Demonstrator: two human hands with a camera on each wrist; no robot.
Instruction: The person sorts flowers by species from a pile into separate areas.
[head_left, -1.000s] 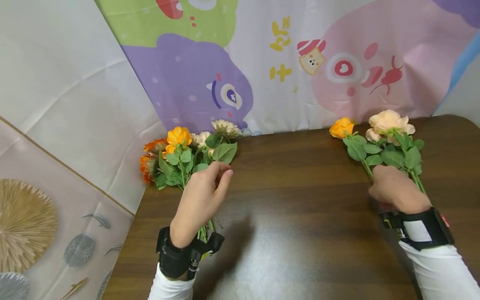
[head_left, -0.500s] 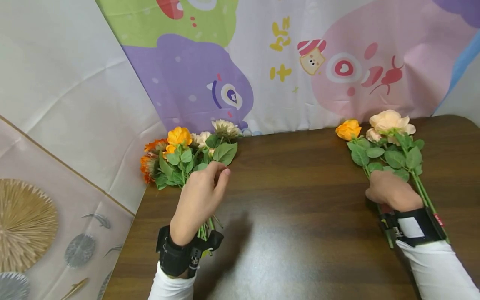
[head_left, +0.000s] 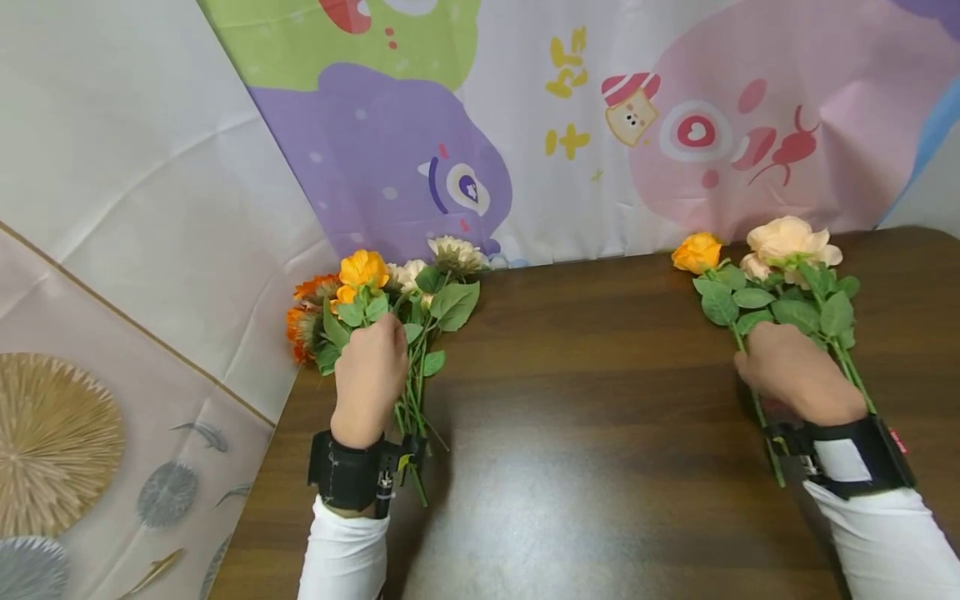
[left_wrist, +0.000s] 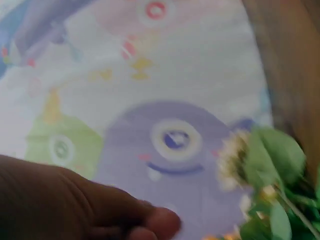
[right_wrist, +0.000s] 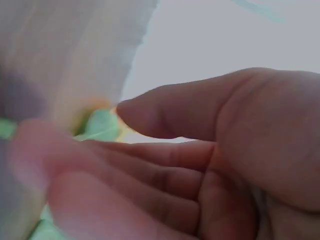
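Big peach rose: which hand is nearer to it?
Right. In the head view, the right hand is just below the big peach rose; the left hand is across the table, at the left bunch.

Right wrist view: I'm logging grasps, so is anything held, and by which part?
Nothing visibly held: the right hand has its thumb apart from its fingers, no stem between them. In the head view the stem of the yellow rose passes under it.

Desk (head_left: 585,400): dark wood grain, shiny patch. Mixed flower bunch (head_left: 377,307) lies beyond left grip (head_left: 371,375), stems (head_left: 415,392) trailing past it. Beyond right grip (head_left: 802,375): peach roses (head_left: 787,242), orange rose (head_left: 697,252) beside.
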